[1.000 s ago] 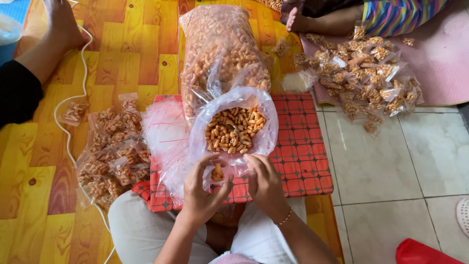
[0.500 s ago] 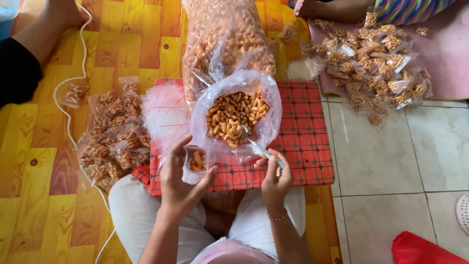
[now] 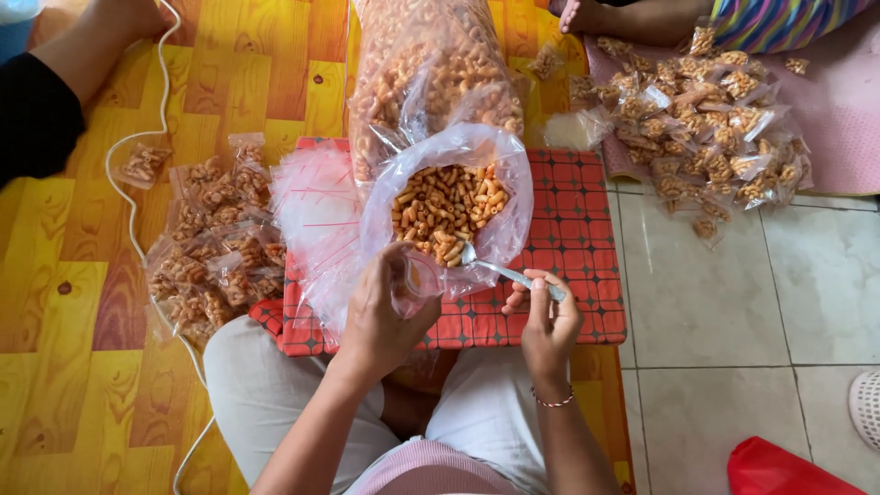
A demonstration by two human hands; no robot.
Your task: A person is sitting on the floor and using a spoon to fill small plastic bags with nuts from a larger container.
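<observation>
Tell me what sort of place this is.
Likely a home floor used for packing snacks: a big bag of orange snacks, piles of small filled bags, and a patterned vinyl mat over tile.

This looks like a room in a home used for small-scale snack packing, with everyone sitting on the floor: wood-pattern vinyl flooring (image 3: pixel 82 367) meets pale floor tiles (image 3: pixel 733 302), and a pink mat (image 3: pixel 839 119) lies at one side. A big clear sack of orange snacks (image 3: pixel 431 73) rests on a red checked cloth (image 3: pixel 568 275). Heaps of small filled packets (image 3: pixel 211 247) lie about, beside another person's bare foot (image 3: pixel 587 16).
</observation>
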